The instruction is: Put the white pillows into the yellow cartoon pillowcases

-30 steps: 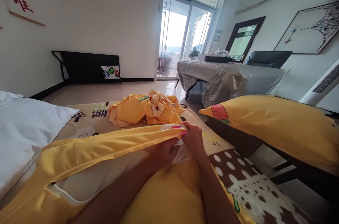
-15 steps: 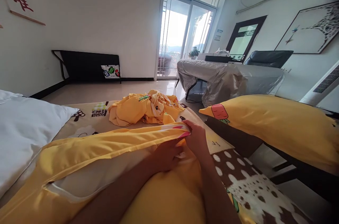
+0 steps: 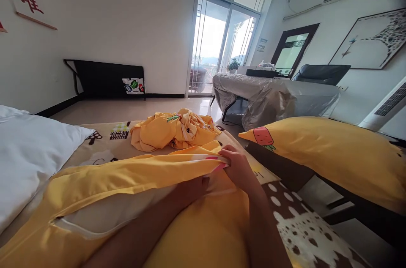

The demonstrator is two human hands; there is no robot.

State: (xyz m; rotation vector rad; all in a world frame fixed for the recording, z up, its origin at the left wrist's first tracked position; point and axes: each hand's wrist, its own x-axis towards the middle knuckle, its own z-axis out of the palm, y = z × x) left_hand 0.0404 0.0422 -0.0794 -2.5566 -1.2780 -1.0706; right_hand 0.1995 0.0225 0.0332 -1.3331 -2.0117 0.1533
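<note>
A yellow pillowcase point(image 3: 133, 173) lies across my lap on the bed, with a white pillow point(image 3: 108, 213) showing through its open side. My right hand point(image 3: 239, 168) pinches the far corner of the pillowcase's upper edge. My left hand point(image 3: 190, 190) reaches under that edge into the opening, its fingers hidden by the cloth and the pillow.
A bare white pillow point(image 3: 28, 154) lies at the left. Crumpled yellow cloth point(image 3: 174, 128) sits on the patterned sheet point(image 3: 304, 225) ahead. A yellow-cased pillow point(image 3: 330, 154) rests on a dark bench at the right. A covered table point(image 3: 272, 94) stands beyond.
My left hand has slid deeper under the pillowcase edge, and the white pillow corner near my fingers is now covered. My right hand keeps its pinch on the corner.
</note>
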